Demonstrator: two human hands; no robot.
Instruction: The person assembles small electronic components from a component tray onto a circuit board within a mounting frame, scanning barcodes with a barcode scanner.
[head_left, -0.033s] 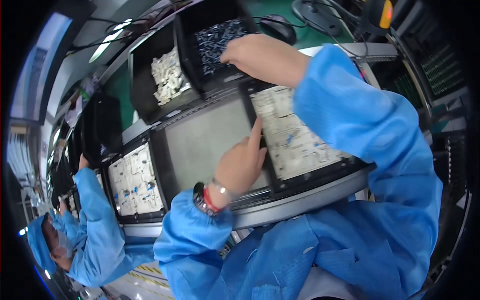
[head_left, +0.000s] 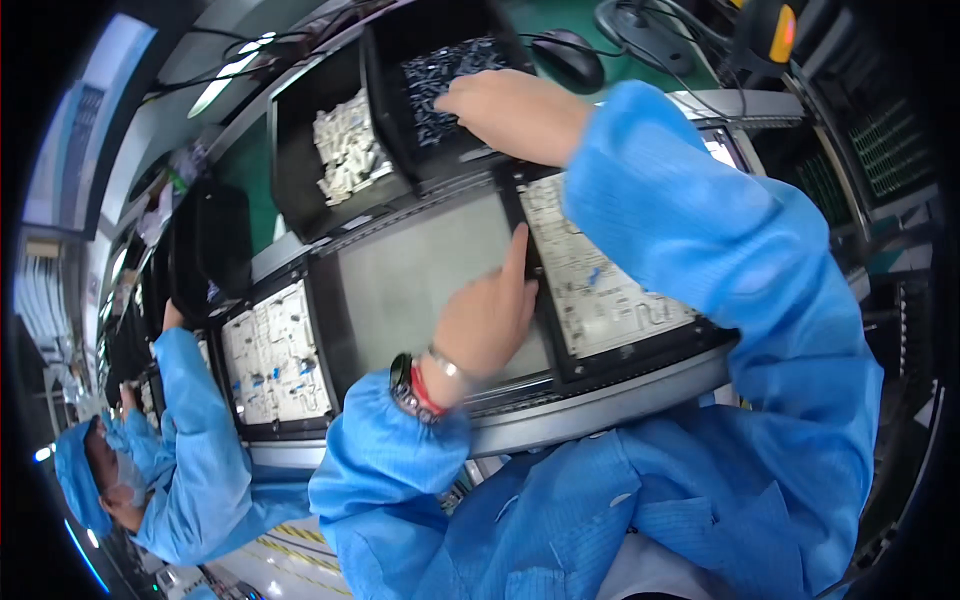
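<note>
My right hand point(head_left: 510, 112) reaches over a black bin point(head_left: 474, 157) of small dark parts point(head_left: 450, 75). Its fingers are bent together at the heap, and whatever is between them is hidden. Lower down, my left hand point(head_left: 488, 318) hovers over the grey surface between two framed boards, index finger stretched toward the black frame of the right board and thumb apart. Nothing shows in it. That right board point(head_left: 585, 290) is pale, with small slots and blue bits, and my right sleeve covers part of it.
A second black bin point(head_left: 290, 130) holds white parts point(head_left: 350, 150). Left of the grey surface point(head_left: 410, 275) lies another pale board point(head_left: 275, 355) in a black frame. A co-worker in blue point(head_left: 200, 470) works at far left. A mouse point(head_left: 568, 60) and cables lie beyond the bins.
The whole view has shifted slightly. My right fingertips are a little further over the dark parts. My left fingertip sits slightly further left of the right board.
</note>
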